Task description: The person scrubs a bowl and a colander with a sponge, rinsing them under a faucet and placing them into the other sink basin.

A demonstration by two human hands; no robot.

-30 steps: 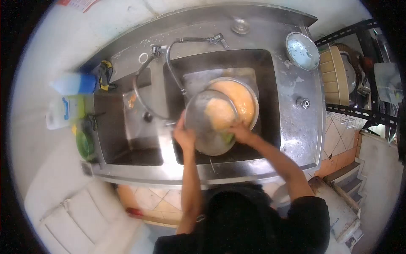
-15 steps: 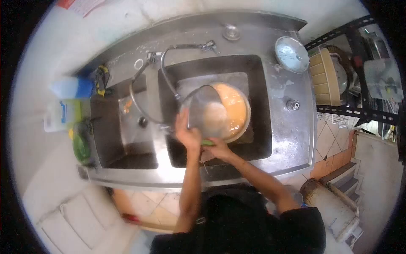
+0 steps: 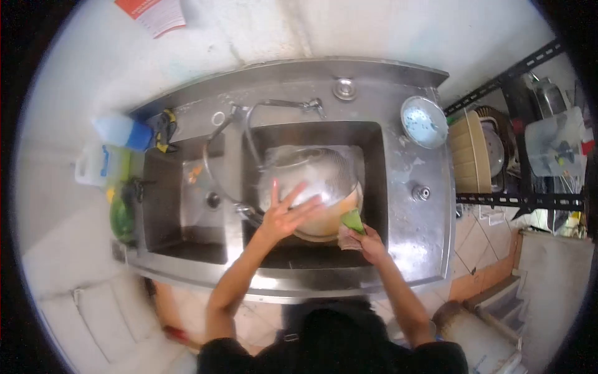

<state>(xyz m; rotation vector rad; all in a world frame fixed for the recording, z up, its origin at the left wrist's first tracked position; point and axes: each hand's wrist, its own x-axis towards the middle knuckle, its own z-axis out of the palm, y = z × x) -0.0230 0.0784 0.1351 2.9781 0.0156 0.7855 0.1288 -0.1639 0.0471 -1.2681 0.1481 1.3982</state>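
1. The left hand [image 3: 283, 215] is pressing flat against the near side of the steel bowl [image 3: 311, 171], fingers spread, gripping nothing.
2. The right hand [image 3: 370, 243] is clenching a green sponge [image 3: 352, 220] just beside the bowl's rim, low in the sink basin [image 3: 374, 162].
3. An orange film [image 3: 333, 212] is showing beyond the left fingertips, so scrubbing seems partway done, with rinsing likely left.
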